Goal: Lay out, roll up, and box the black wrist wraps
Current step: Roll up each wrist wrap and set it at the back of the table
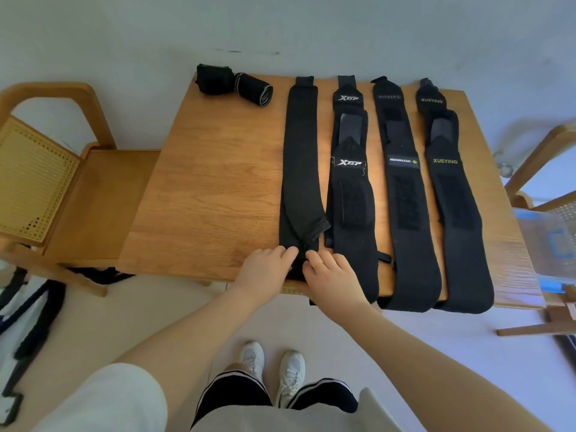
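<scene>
Several black wrist wraps lie flat in a row on the wooden table [202, 188]. The leftmost plain wrap [300, 151] has its near end folded over. My left hand [265, 269] and my right hand [330, 272] rest side by side on that near end at the table's front edge, fingers curled onto the fabric. To its right lie an XTEP wrap [350, 188], a MANUEKLEAR wrap [403, 194] and a XUEYING wrap [448, 194], each stacked in pairs and hanging over the front edge. Two rolled-up wraps [233, 84] sit at the table's far left corner.
A wooden chair with a cane back [40, 179] stands left of the table. A clear plastic box with blue trim [551, 241] sits on a second chair at the right. Dark straps [28, 322] lie on the floor at the left.
</scene>
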`<state>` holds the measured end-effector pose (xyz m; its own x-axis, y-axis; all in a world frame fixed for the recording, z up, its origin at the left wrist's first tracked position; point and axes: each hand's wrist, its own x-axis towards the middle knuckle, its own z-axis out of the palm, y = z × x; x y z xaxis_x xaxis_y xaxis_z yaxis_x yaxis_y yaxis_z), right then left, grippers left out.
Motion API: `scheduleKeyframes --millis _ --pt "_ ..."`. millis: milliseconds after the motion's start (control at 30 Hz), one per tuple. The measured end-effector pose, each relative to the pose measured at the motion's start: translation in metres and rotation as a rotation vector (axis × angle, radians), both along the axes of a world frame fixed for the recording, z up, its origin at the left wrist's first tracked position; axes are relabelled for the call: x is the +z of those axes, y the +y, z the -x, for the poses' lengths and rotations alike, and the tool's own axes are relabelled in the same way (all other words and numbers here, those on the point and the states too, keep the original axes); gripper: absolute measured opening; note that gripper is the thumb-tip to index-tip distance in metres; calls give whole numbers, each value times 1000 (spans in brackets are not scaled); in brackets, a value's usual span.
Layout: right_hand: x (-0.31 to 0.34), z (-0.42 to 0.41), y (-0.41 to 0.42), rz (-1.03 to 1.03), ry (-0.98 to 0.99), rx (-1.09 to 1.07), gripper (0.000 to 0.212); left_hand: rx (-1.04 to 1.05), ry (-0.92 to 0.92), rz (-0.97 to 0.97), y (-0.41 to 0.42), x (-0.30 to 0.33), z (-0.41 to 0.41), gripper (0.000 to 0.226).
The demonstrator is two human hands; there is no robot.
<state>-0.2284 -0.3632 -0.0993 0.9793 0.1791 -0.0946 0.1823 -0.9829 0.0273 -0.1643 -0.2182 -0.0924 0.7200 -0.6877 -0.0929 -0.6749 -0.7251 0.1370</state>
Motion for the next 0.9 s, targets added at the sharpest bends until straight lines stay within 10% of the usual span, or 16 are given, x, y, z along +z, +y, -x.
scheduleKeyframes --millis 400,900 --pt "15 -10 7 -17 -19 -63 35 133 86 160 -28 12 -28 37" --pt "10 -26 10 -188 117 -250 29 -171 126 26 -18 6 -71 32"
